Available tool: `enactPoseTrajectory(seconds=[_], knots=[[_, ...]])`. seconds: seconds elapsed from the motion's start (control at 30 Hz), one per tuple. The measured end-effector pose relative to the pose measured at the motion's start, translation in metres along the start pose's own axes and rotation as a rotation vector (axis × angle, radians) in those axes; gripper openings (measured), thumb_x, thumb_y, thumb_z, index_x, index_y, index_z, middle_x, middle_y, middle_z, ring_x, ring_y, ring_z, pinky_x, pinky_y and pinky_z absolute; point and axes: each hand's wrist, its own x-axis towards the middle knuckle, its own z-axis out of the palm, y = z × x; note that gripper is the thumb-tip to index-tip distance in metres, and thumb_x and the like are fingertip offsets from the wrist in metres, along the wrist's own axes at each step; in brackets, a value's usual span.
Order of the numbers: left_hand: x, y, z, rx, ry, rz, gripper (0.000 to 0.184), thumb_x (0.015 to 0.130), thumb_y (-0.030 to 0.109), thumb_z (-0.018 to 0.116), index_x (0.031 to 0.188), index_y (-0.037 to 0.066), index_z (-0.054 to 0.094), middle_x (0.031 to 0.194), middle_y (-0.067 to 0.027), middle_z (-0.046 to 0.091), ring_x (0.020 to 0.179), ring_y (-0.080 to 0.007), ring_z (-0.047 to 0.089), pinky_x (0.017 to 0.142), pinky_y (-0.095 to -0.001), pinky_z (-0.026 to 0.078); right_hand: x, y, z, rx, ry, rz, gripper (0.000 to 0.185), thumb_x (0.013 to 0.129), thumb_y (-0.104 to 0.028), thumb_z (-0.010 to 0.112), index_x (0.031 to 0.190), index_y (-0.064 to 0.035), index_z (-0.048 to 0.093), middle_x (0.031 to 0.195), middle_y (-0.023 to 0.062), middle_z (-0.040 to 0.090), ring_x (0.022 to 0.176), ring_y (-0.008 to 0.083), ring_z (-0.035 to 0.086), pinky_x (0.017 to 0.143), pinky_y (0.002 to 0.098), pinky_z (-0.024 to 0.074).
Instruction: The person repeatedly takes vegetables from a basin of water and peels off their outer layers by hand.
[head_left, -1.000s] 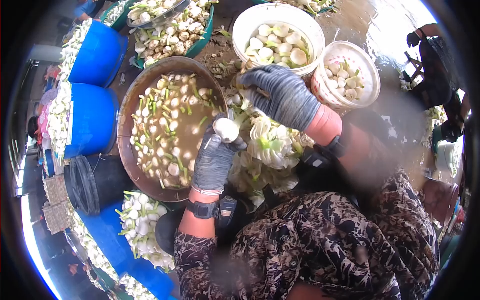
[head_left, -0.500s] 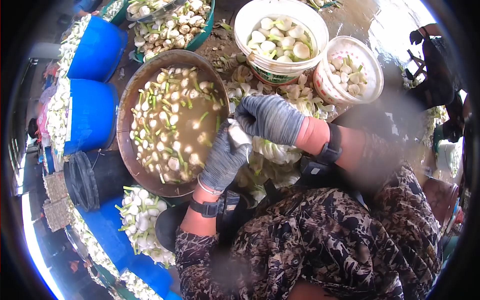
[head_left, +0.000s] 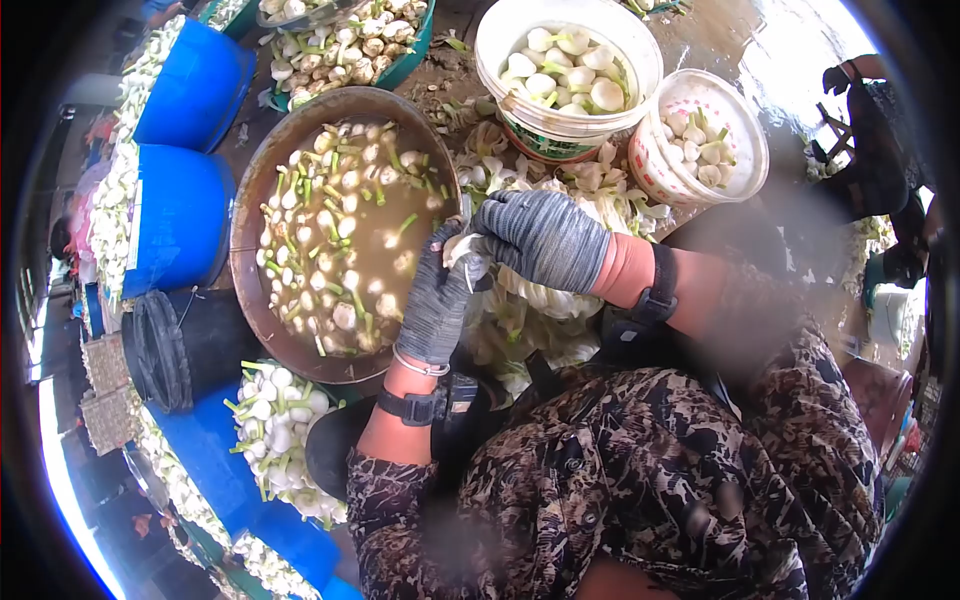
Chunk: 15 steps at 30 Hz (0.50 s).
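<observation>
A white garlic bulb (head_left: 462, 249) with a loose flap of skin sits in the fingers of my left hand (head_left: 437, 305), over the right rim of a brown basin (head_left: 247, 300). My right hand (head_left: 545, 240) is closed in a fist right against the bulb; whatever its fingers pinch is hidden. Both hands wear grey gloves. Garlic bulbs with cut green stems float in the basin's murky water. Below my hands and beyond them lies a heap of peeled-off garlic skins (head_left: 540, 315).
A white bucket (head_left: 550, 130) of peeled bulbs stands ahead, beside a smaller white bucket (head_left: 745, 165) with more. Blue tubs (head_left: 185, 215) heaped with garlic and a black bucket (head_left: 160, 350) line the left. A green tub (head_left: 410, 65) of unpeeled garlic stands behind the basin. Another person (head_left: 875, 130) is at the right.
My left hand has turned more upright and its fingers have shifted up around the bulb. A flap of skin now hangs from the bulb. My right hand has barely moved.
</observation>
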Motion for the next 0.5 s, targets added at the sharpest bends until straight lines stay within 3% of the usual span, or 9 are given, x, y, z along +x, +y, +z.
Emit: enactPoseTrajectory(seconds=[0.1,0.23,0.43,0.5], knots=[[0.005,-0.005,0.002,0.176,-0.005,0.175,0.053,0.093,0.009,0.059,0.140,0.002,0.038,0.130,-0.0117,0.052,0.117,-0.0175,0.053,0.102,-0.0305,0.043,-0.001,-0.004,0.001,0.036,0.008,0.183,0.020,0.088,-0.024,0.061,0.093,-0.0044,0.061,0.080,0.0174,0.064,0.078,0.0385,0.063,0.069,0.0469,0.0495],[0.006,-0.005,0.003,0.385,0.068,0.392,0.057,0.087,0.005,0.058,0.141,0.005,0.039,0.133,-0.0142,0.052,0.122,-0.0235,0.053,0.104,-0.0341,0.042,0.002,-0.004,0.003,0.181,-0.032,0.386,0.025,0.090,-0.027,0.061,0.091,-0.0020,0.063,0.081,0.0202,0.066,0.080,0.0395,0.064,0.071,0.0451,0.0507],[0.004,0.011,0.006,0.540,0.042,0.429,0.060,0.084,0.003,0.058,0.142,0.005,0.038,0.136,-0.0141,0.051,0.125,-0.0255,0.052,0.104,-0.0353,0.043,0.000,0.011,0.003,0.313,-0.072,0.486,0.027,0.090,-0.026,0.061,0.093,0.0007,0.065,0.081,0.0235,0.066,0.077,0.0407,0.063,0.071,0.0451,0.0500],[0.007,-0.001,0.003,0.562,0.064,0.414,0.060,0.084,0.004,0.059,0.141,0.005,0.039,0.136,-0.0115,0.051,0.124,-0.0244,0.052,0.104,-0.0352,0.044,-0.002,0.010,0.004,0.290,0.038,0.459,0.023,0.089,-0.022,0.061,0.092,0.0003,0.064,0.081,0.0234,0.065,0.078,0.0411,0.063,0.070,0.0463,0.0496]])
